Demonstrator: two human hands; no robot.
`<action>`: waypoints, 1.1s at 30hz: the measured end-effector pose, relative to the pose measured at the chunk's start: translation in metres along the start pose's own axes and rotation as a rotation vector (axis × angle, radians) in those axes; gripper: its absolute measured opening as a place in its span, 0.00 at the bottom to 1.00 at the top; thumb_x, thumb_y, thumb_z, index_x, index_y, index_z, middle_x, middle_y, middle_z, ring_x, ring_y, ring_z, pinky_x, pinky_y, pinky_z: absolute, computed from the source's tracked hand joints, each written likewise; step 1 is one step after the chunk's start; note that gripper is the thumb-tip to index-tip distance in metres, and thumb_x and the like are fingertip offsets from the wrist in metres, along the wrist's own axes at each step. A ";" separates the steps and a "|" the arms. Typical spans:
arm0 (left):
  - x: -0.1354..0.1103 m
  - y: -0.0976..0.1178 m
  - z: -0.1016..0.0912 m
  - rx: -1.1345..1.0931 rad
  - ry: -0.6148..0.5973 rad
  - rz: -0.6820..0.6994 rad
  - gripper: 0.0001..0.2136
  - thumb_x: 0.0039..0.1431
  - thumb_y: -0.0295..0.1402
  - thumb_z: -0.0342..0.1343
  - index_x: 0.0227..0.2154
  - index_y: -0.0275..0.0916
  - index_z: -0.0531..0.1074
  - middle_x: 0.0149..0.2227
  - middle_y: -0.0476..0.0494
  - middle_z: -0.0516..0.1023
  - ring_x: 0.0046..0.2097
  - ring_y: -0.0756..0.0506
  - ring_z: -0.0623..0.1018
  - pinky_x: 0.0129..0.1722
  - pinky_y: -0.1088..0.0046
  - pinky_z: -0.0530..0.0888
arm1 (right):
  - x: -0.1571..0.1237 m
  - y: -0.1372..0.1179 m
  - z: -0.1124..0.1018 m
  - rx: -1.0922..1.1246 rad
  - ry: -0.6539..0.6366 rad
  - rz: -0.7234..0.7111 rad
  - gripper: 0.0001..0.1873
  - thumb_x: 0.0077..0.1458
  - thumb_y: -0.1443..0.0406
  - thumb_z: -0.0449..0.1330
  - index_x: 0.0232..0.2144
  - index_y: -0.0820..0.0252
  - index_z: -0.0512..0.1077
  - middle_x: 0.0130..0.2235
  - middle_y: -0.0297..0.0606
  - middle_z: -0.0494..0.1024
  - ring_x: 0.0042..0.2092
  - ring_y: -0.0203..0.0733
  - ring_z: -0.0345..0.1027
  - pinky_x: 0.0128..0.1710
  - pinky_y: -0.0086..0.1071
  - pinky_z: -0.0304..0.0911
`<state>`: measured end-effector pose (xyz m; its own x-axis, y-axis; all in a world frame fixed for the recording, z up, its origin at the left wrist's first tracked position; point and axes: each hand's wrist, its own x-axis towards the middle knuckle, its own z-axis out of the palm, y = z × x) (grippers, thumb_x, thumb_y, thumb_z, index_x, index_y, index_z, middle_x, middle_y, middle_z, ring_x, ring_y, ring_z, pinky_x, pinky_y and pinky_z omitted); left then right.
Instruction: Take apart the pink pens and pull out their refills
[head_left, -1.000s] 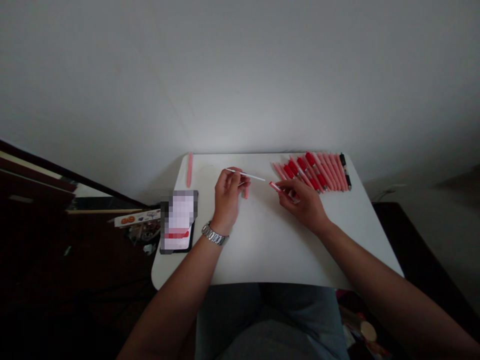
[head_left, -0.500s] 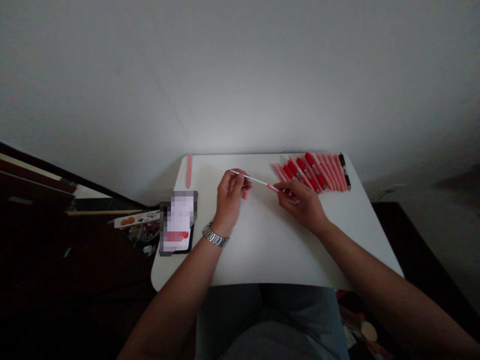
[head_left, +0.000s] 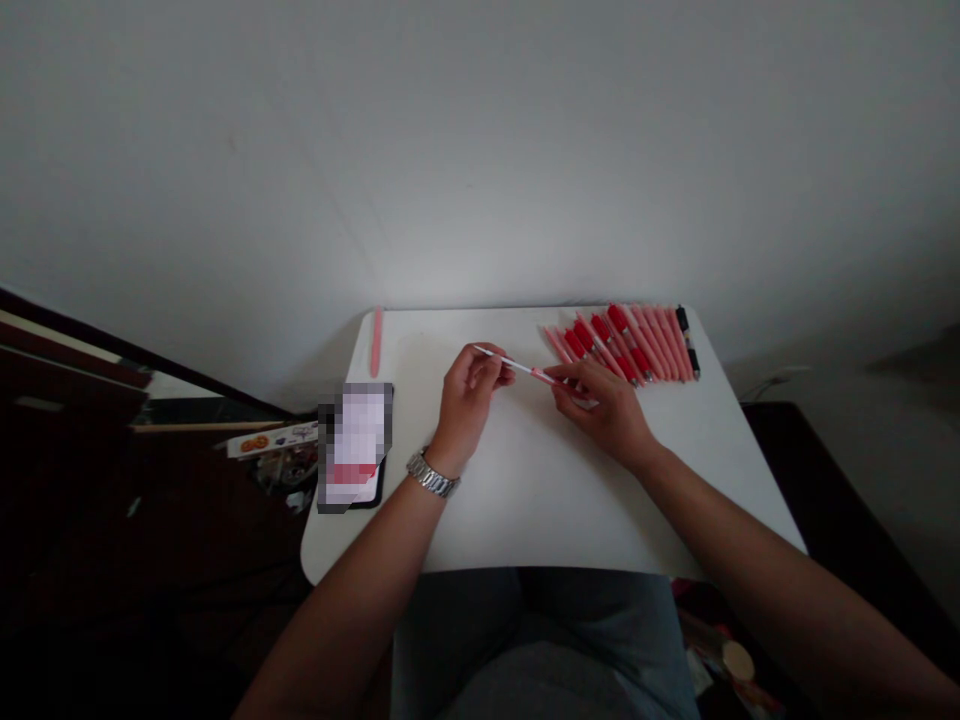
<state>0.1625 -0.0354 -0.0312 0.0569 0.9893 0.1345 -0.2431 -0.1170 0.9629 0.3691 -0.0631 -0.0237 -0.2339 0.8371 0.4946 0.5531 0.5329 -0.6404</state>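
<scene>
Left grip (head_left: 472,388) pinches a slim white rod (head_left: 517,364); right grip (head_left: 601,408) clasps a pink tube (head_left: 541,375).
Between them, rod meets tube, the latter mostly hidden by the right grip.

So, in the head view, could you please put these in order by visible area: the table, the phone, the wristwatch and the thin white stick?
Largest to smallest:
1. Table
2. Phone
3. Wristwatch
4. Thin white stick, partly hidden

Dim room, plain pale wall (head_left: 480,150), dark floor (head_left: 82,530)
</scene>
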 end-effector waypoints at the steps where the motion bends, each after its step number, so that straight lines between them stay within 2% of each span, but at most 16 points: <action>1: 0.000 0.000 0.000 0.002 -0.003 0.001 0.10 0.64 0.42 0.61 0.40 0.42 0.74 0.36 0.47 0.78 0.37 0.50 0.79 0.39 0.73 0.77 | 0.000 0.000 0.000 -0.001 0.001 -0.001 0.11 0.63 0.67 0.59 0.47 0.54 0.75 0.38 0.38 0.79 0.36 0.41 0.73 0.36 0.35 0.72; 10: -0.003 0.003 0.003 -0.022 -0.075 -0.003 0.10 0.63 0.41 0.62 0.39 0.40 0.75 0.37 0.46 0.78 0.38 0.50 0.79 0.45 0.70 0.78 | -0.001 0.000 0.001 -0.015 0.011 -0.008 0.09 0.63 0.66 0.60 0.46 0.54 0.75 0.37 0.38 0.79 0.35 0.41 0.72 0.36 0.35 0.71; 20: -0.005 0.005 0.006 -0.044 -0.160 -0.038 0.12 0.62 0.42 0.63 0.40 0.39 0.75 0.40 0.43 0.80 0.44 0.46 0.81 0.51 0.64 0.78 | 0.001 -0.003 0.000 -0.025 0.013 -0.047 0.10 0.63 0.68 0.59 0.46 0.55 0.75 0.37 0.38 0.79 0.35 0.40 0.72 0.36 0.33 0.71; 33: -0.006 0.007 0.007 -0.060 -0.190 -0.060 0.11 0.61 0.41 0.64 0.39 0.38 0.76 0.41 0.42 0.81 0.44 0.47 0.81 0.51 0.63 0.79 | 0.000 -0.005 -0.002 -0.003 0.007 -0.045 0.10 0.63 0.68 0.59 0.46 0.55 0.76 0.38 0.38 0.79 0.38 0.41 0.74 0.37 0.34 0.72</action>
<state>0.1669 -0.0426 -0.0234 0.2529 0.9594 0.1246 -0.2906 -0.0475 0.9557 0.3680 -0.0659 -0.0195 -0.2531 0.8112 0.5272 0.5445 0.5699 -0.6154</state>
